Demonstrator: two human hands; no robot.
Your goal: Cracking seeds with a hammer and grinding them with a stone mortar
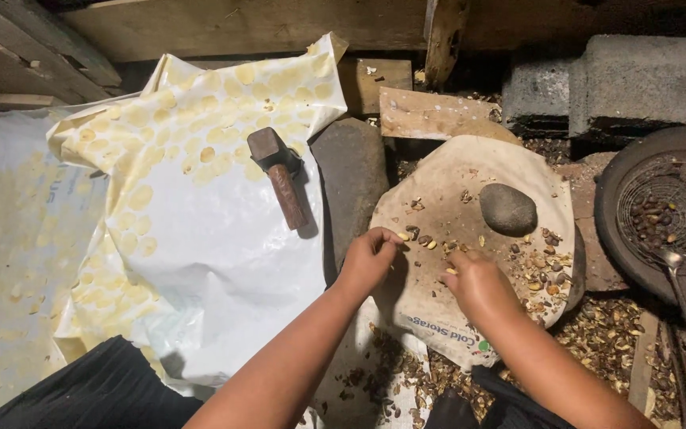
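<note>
Kernels [426, 242] lie scattered on the worn sack [446, 302], between both hands. Left hand [371, 258] pinches one pale kernel with fingertips together; right hand [474, 282] also closes on a piece. They seem light, small and brittle, so a gentle fingertip pinch suits them best.

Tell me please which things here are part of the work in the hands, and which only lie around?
In use: left hand, right hand, kernels, sack mat, shell bits.

Lying about: mallet, round stone, wire skimmer, concrete block, white sheet.
</note>
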